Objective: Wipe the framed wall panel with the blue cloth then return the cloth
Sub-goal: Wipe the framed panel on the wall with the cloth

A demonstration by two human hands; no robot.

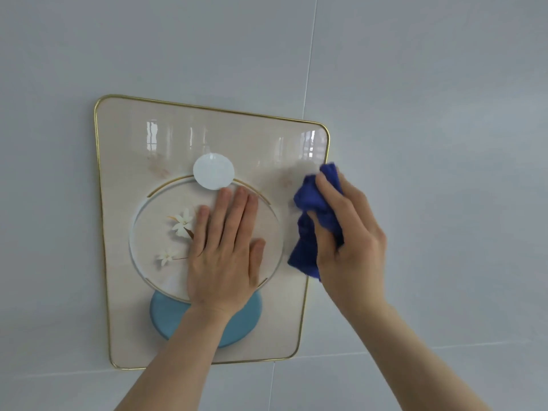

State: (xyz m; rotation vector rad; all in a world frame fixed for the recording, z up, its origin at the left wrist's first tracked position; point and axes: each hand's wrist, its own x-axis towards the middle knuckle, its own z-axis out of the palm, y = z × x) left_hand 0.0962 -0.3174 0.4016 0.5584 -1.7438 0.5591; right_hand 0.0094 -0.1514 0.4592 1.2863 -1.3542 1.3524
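A cream wall panel (142, 137) with a thin gold frame hangs on the wall. It shows a ring with white flowers, a white disc above and a pale blue disc below. My left hand (225, 250) lies flat on the ring, fingers together and pointing up, holding nothing. My right hand (353, 232) grips a bunched dark blue cloth (311, 209) and presses it against the panel's right edge, about halfway up. The hand hides part of the cloth and of the frame.
The wall (444, 114) around the panel is made of large pale grey tiles with thin seams. Window reflections show on the glossy upper part of the panel.
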